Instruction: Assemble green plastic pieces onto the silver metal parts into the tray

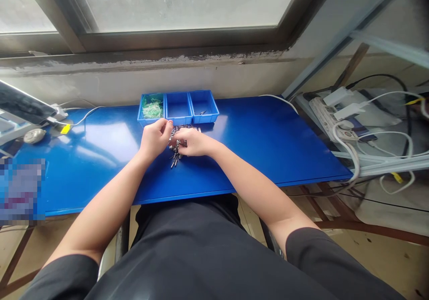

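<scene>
A pile of small, slim metal parts point(174, 160) lies on the blue table, dark and silvery, too small to name. My left hand point(154, 138) is closed at the pile's left side, thumb pressed to curled fingers; whatever it pinches is hidden. From the right, my right hand point(196, 142) reaches into the pile, its fingers bent round some of the metal parts. Just behind the hands stand three joined blue bins. The left bin point(151, 122) holds green and clear bits point(153, 109), and a few dark slim pieces point(202, 113) lie in the right bin point(205, 118).
The blue table point(268, 148) runs along a wall beneath a window. A tablet-like device point(25, 101) on a stand and a white cable are at the left. To the right, a power strip point(330, 119) with plugs and cables sits by a metal frame. A blurred patch covers the left edge.
</scene>
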{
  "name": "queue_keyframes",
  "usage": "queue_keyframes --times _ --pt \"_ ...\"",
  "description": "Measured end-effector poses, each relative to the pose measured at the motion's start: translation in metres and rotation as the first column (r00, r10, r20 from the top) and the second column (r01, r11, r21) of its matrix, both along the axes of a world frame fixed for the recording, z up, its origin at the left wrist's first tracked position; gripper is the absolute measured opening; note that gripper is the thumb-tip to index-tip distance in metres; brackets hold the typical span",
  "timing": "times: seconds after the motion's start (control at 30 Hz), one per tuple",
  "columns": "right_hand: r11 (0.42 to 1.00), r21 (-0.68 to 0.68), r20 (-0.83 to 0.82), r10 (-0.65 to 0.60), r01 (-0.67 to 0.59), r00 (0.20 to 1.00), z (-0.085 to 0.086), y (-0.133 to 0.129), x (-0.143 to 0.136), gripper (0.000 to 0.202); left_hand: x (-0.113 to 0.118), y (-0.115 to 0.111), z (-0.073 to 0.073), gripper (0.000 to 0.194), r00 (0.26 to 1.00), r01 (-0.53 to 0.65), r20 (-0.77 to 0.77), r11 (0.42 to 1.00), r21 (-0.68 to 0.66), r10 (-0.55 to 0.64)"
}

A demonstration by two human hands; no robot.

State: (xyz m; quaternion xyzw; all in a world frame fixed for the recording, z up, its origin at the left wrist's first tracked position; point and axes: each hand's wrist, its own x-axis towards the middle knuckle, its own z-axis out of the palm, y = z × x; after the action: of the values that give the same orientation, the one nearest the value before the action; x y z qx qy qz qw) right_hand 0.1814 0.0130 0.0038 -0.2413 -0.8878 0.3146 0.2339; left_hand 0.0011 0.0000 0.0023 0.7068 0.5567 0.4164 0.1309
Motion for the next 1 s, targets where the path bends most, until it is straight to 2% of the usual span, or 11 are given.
queue_keyframes --times 0.33,0.7,1.0 --pt "0.999 0.030 0.018 0.027 -0.027 0.999 -0.0024 0.0003 -0.0015 0.038 0.0006 0.0007 -0.0012 0.033 1.000 0.006 -0.008 1.000 -0.005 -0.006" --pt "0.994 0.110 0.088 -0.019 0.009 0.996 -0.0036 0.0010 -0.0014 0.033 0.0012 0.0004 -0.0012 0.033 1.000 0.014 -0.021 1.000 0.003 -0.014" --pt "0.997 0.076 0.063 0.001 -0.006 0.998 -0.0095 0.0035 -0.0002 0.036 0.0016 -0.0012 -0.0006 0.032 1.000 0.019 -0.020 1.000 -0.004 -0.019"
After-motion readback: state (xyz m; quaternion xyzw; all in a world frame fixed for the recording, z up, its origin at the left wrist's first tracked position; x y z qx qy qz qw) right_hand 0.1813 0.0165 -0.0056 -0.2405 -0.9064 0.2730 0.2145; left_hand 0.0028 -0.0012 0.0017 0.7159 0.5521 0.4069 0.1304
